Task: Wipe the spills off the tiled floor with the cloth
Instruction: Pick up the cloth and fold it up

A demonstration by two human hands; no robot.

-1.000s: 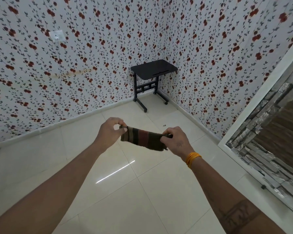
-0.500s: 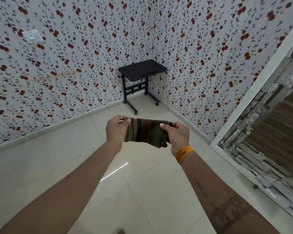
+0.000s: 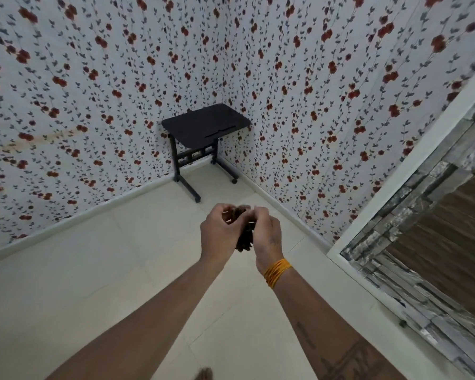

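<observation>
A dark striped cloth (image 3: 244, 238) is bunched up between both hands, held at chest height above the cream tiled floor (image 3: 99, 275). My left hand (image 3: 222, 231) grips its left side and my right hand (image 3: 266, 234), with an orange band at the wrist, grips its right side. The two hands are pressed close together, so most of the cloth is hidden; only a dark folded wedge hangs out below. No spill is clearly visible on the tiles.
A small black wheeled table (image 3: 206, 124) stands in the far corner against floral wallpaper. A white-framed panel with a stone pattern (image 3: 422, 242) runs along the right. A toe (image 3: 205, 374) shows at the bottom edge.
The hands have come together, folding the cloth from a stretched-out strip into a small bundle. The view has shifted left and tilted up a little.
</observation>
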